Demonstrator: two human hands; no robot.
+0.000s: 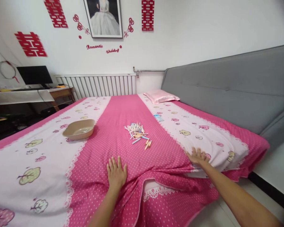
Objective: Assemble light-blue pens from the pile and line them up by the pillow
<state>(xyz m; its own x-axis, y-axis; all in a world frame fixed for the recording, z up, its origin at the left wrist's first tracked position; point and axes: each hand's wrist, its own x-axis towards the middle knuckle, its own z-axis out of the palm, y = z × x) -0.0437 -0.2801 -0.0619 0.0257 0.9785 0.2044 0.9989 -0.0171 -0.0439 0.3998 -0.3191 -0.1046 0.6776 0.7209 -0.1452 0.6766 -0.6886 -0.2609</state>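
Note:
My left hand (116,172) lies flat on the pink dotted bedsheet (97,160), fingers stretched out and holding nothing. Over on the white printed stripe, my right hand (198,156) also rests with its fingers spread. The cloth bunches into folds between and below both hands. Beyond them lies a loose pile of slim pen-like sticks (136,130) in white, pink, blue and orange, too small to identify surely. A few orange sticks (148,144) lie at its near side. Several light-blue sticks (158,117) are grouped side by side to the right.
A beige plastic basin (79,130) stands on the bed at left, with something small inside. A pink pillow (161,96) lies at the far right, near the grey headboard (224,91). Behind the bed is a white radiator (97,85); a desk with a monitor (34,75) stands far left.

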